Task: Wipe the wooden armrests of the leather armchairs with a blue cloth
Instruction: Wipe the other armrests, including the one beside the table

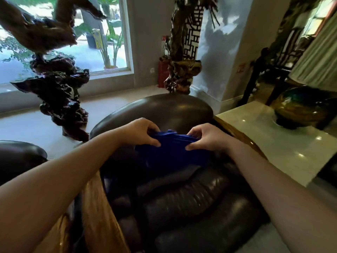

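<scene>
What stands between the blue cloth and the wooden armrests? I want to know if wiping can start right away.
Nothing visible does. Both the left hand and right hand hold the blue cloth over the seat; the left armrest and right armrest lie uncovered on either side.

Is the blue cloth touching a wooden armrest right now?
No, both hands hold the blue cloth above the leather seat.

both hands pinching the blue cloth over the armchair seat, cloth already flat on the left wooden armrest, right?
Not quite. In the head view the left hand and right hand do pinch the blue cloth over the armchair seat, but it hangs between them in the air, not on the left wooden armrest.
</scene>
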### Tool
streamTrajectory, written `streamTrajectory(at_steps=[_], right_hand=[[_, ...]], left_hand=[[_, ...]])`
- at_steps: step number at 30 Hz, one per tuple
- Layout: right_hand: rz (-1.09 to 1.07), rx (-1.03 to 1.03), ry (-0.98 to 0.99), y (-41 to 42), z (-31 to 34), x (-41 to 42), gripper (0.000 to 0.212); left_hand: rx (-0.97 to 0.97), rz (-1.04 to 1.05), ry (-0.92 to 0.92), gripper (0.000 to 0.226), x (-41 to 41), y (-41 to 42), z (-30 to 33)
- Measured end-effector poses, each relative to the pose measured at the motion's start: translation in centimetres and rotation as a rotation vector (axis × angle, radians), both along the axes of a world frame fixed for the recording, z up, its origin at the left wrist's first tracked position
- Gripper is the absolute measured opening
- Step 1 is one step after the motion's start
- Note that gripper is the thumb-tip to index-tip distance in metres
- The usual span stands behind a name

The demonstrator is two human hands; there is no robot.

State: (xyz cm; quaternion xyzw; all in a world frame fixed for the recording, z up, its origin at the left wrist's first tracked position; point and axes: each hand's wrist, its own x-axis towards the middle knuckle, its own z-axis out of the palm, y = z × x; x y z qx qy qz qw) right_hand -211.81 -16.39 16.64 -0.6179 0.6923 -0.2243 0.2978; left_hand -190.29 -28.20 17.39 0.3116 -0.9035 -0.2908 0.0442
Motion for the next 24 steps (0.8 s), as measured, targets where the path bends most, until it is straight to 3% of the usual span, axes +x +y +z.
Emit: streamTrajectory(at_steps=[13,24], right_hand=[[-0.108,0.035,0.073,20.1,3.1,-26.8,0.024],[-0.102,0.058,0.066,18.0,2.3,-41.6,0.025]], left_hand=[[0.185,-0.155,0.067,0.018,-28.0,17.0,1.1],[0.133,-0.100,0.127,0.016,-42.8,15.5,-0.3]])
